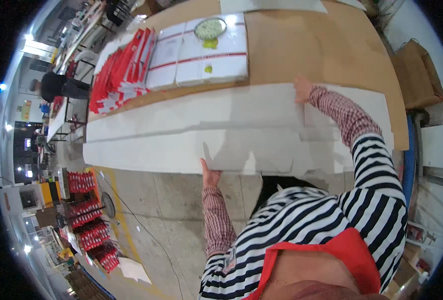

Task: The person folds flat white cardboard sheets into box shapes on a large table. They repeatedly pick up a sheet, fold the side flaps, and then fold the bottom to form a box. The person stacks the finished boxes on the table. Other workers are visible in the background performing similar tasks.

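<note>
Long white cardboard sheets lie overlapped across the table in front of me. My left hand is at their near edge, its thumb on top and its other fingers hidden under the cardboard. At the far edge, right of the middle, my right hand grips the side of a white sheet, its fingers partly hidden. A shorter white piece lies under my right forearm.
Beyond the sheets stand a white package with a round dish on it and a stack of red-and-white folded pieces. Brown board covers the table. A rack of red items stands left; another person is farther off.
</note>
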A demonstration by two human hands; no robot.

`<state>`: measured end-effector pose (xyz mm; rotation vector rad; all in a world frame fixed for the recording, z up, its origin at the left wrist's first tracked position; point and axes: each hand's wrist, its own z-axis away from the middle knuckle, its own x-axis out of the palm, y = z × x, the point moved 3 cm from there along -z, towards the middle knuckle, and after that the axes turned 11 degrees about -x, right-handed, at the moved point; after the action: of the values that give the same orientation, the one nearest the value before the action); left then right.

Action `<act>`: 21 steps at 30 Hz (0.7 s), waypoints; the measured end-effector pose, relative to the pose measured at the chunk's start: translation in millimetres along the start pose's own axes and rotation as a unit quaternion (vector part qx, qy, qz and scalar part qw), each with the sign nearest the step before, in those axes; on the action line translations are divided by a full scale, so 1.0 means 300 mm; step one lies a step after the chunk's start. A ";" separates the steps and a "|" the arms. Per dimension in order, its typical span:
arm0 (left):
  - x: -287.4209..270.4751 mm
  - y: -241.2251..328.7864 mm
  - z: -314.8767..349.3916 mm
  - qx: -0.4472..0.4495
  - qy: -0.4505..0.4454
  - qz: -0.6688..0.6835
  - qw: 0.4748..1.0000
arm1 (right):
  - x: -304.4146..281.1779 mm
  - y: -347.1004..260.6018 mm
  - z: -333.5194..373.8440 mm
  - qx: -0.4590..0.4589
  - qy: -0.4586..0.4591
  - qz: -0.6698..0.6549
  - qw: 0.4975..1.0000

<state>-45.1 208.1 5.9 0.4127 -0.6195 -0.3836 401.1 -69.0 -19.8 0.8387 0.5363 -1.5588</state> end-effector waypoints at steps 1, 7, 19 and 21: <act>0.009 0.000 0.005 -0.007 -0.009 -0.010 1.000 | 0.018 0.002 -0.003 0.038 -0.022 -0.005 0.999; -0.031 -0.014 0.067 0.042 -0.096 0.051 0.993 | -0.145 -0.083 0.146 0.117 0.138 -0.024 0.983; -0.018 -0.373 0.055 0.104 -0.267 0.301 0.909 | 0.542 -0.316 1.000 0.363 0.131 -0.307 0.870; 0.066 -0.430 0.082 0.111 -0.231 0.281 0.925 | 0.605 -0.347 1.021 0.352 0.158 -0.294 0.874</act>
<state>-73.8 83.1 -28.3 0.3403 -1.2112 0.1537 233.2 -397.2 21.4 1.6152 0.4775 -2.2514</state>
